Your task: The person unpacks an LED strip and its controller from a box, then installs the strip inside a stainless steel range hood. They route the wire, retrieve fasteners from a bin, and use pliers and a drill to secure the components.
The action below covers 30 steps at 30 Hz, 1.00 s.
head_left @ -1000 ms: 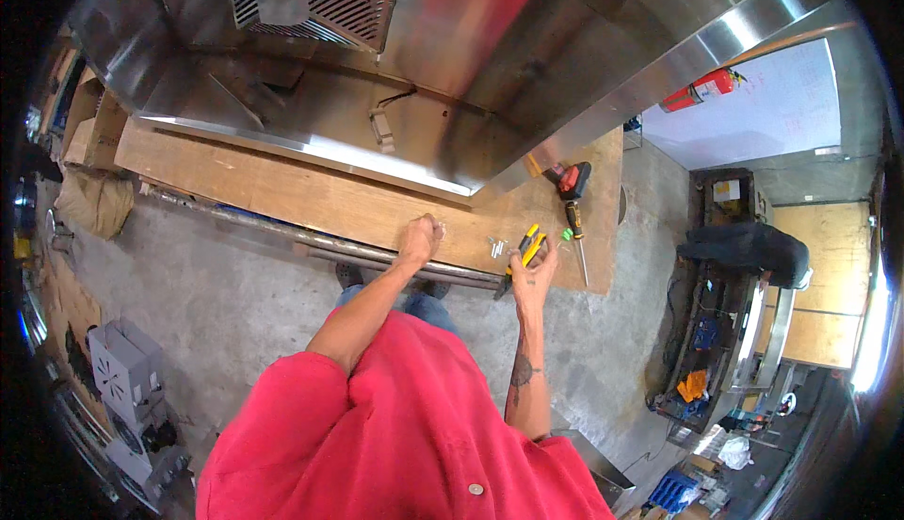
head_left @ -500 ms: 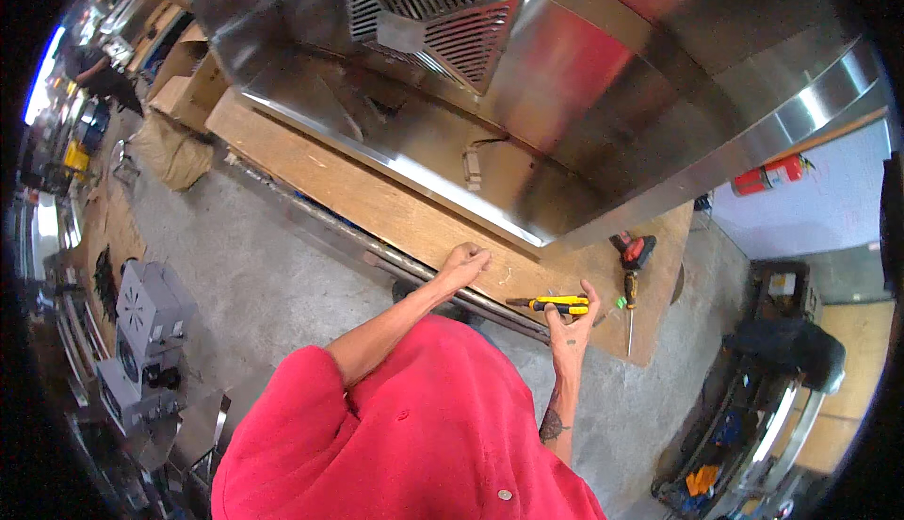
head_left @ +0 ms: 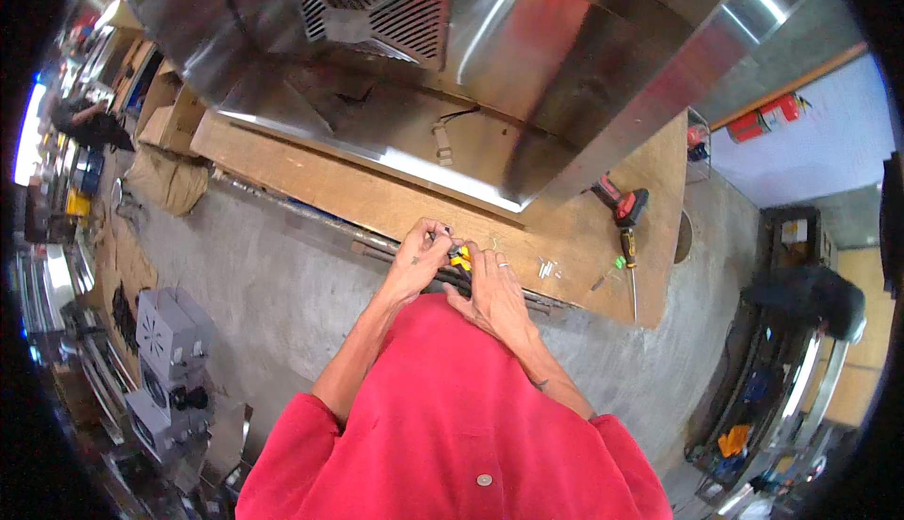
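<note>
My left hand [head_left: 412, 262] and my right hand [head_left: 496, 292] meet over the near edge of the wooden workbench [head_left: 311, 173]. Yellow-and-black pliers [head_left: 460, 257] are gripped in the right hand; its fingers cover much of them. The left fingertips pinch together close by the pliers, on something small that I cannot make out. Just beyond the hands, a large stainless-steel hood [head_left: 584, 157] with a slotted filter [head_left: 405, 16] rests on the bench. Inside it lies a pale connector [head_left: 443, 146] on a dark cable.
Right of my hands lie small pale pieces [head_left: 547, 268], a screwdriver [head_left: 630, 258] and a red-and-black cordless drill [head_left: 623, 204]. A fire extinguisher [head_left: 767, 118] hangs at the right. Grey metal boxes [head_left: 171, 336] stand on the floor at left; another person [head_left: 89, 122] is farther off.
My right hand has brought the pliers left to my left hand, which has shifted slightly left and now meets them. The view has shifted somewhat.
</note>
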Each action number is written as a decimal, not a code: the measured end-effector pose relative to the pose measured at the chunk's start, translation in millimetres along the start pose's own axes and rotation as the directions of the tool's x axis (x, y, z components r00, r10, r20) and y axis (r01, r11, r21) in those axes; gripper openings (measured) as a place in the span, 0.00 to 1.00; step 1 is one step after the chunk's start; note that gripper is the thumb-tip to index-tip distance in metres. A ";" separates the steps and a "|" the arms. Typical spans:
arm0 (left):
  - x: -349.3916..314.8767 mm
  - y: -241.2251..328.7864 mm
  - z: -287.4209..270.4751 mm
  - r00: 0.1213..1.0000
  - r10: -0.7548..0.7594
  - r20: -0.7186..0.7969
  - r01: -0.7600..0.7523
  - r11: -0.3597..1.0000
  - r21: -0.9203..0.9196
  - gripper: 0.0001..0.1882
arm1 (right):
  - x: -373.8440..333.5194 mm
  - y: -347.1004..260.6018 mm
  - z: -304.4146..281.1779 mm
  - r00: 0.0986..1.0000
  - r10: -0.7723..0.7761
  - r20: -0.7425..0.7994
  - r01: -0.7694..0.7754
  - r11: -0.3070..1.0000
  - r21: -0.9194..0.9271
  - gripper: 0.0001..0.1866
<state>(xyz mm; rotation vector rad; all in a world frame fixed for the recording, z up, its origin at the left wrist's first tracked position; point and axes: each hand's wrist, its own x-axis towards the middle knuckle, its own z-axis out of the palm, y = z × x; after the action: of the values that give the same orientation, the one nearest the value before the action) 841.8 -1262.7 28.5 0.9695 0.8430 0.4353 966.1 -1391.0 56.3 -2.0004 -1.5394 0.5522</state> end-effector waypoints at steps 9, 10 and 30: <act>-0.3 35.2 -8.2 0.993 0.106 0.049 -0.106 0.994 -0.017 0.10 | -17.9 4.3 -20.5 0.848 0.476 0.232 -0.523 0.686 0.505 0.20; 0.2 34.2 -12.1 0.991 0.107 0.078 -0.108 0.994 0.007 0.12 | -17.3 -3.6 -28.9 0.833 0.491 0.256 -0.543 0.632 0.553 0.19; -10.7 73.0 -4.1 0.978 0.071 0.198 -0.025 0.974 -0.224 0.15 | -19.2 -32.7 -27.5 0.921 -0.092 0.377 -0.378 -0.436 0.817 0.15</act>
<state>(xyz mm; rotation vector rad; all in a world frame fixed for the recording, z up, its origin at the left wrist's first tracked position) 834.6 -1229.8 94.3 0.8141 0.5716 0.4520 954.0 -1408.1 98.2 -0.4590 -0.1277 1.6489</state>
